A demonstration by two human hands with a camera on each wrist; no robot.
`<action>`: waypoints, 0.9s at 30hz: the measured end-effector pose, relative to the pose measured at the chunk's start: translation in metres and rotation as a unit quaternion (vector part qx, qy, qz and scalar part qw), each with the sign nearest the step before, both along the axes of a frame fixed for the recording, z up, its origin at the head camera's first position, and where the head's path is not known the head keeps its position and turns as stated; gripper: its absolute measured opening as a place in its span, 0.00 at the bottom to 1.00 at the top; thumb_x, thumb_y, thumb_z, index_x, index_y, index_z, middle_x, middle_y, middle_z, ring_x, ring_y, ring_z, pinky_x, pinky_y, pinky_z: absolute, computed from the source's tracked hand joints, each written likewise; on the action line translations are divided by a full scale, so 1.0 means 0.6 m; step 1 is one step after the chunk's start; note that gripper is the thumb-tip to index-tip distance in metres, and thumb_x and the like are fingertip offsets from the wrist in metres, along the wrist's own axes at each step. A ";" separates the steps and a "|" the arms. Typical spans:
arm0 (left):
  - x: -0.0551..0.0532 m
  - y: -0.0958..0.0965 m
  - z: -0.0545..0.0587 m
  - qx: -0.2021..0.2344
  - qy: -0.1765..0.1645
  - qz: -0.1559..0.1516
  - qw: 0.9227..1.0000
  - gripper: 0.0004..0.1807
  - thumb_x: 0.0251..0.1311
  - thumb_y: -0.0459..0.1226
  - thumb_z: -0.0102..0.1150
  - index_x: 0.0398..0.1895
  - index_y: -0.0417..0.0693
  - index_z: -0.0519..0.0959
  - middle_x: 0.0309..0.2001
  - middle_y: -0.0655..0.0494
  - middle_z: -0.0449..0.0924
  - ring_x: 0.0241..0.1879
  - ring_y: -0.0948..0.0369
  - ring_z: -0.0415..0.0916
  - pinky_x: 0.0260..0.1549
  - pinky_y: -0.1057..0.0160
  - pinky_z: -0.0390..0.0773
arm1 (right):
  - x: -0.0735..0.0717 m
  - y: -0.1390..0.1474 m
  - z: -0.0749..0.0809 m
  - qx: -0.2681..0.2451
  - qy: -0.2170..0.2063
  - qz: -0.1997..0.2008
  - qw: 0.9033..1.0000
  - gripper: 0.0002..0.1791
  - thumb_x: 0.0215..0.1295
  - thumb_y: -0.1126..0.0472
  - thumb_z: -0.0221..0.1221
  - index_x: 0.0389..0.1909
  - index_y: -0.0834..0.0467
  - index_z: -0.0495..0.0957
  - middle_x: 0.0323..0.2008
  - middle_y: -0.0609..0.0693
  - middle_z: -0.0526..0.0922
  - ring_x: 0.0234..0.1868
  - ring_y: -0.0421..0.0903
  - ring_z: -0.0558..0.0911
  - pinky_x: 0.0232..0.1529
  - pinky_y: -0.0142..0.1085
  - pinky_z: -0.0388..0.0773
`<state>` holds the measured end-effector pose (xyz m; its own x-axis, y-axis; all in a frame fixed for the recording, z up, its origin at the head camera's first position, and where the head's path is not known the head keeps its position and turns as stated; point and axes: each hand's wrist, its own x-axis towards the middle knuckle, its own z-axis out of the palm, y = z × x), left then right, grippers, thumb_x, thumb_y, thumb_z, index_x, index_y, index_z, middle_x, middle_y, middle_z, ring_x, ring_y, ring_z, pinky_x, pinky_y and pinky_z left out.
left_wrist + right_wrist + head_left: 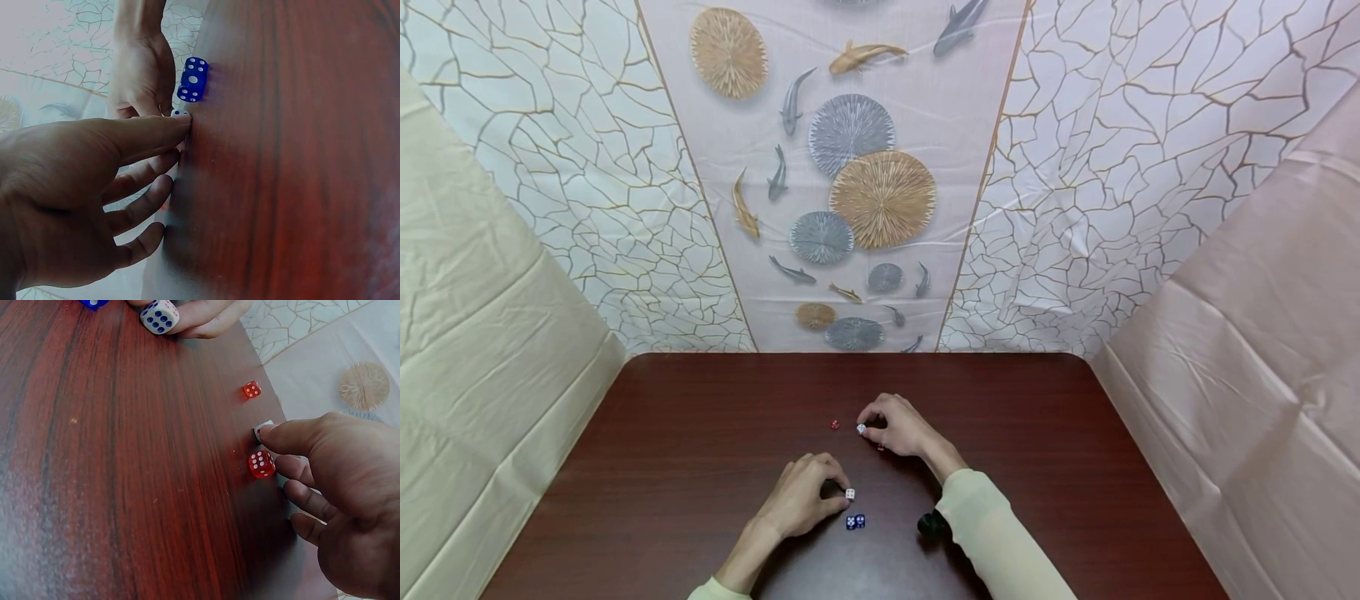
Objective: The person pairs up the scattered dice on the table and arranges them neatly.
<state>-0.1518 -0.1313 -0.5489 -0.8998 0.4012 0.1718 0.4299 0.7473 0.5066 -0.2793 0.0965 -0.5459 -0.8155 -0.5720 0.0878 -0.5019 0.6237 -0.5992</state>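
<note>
Blue dice [851,522] paired, others spread

The left hand [799,497] pinches one white die [850,494]. Beyond it, the left red die [835,425] lies on the counter [700,433]. The blue dice sit together, seemingly settled. The right hand [904,427] pinches the other white die [861,429], between both reds; the right red die [262,464] lies beside its fingers. Both whites seemingly await release.

Right fingers' [305,496] likely obstacle: red die [260,464]

The left hand [803,497] pinches; the right hand [904,426], farther forward, seems to pinch too, fingertips [295,490] partly hidden.
</note>
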 end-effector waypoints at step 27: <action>0.001 0.001 -0.002 0.004 -0.007 0.004 1.000 0.07 0.60 0.40 0.85 0.39 0.57 0.94 0.46 0.63 0.91 0.50 0.55 0.85 0.50 0.43 0.82 | 0.021 0.014 0.012 -0.043 -0.002 -0.040 0.998 0.02 0.79 0.59 0.70 0.46 0.50 0.91 0.46 0.46 0.88 0.50 0.44 0.85 0.56 0.42 0.83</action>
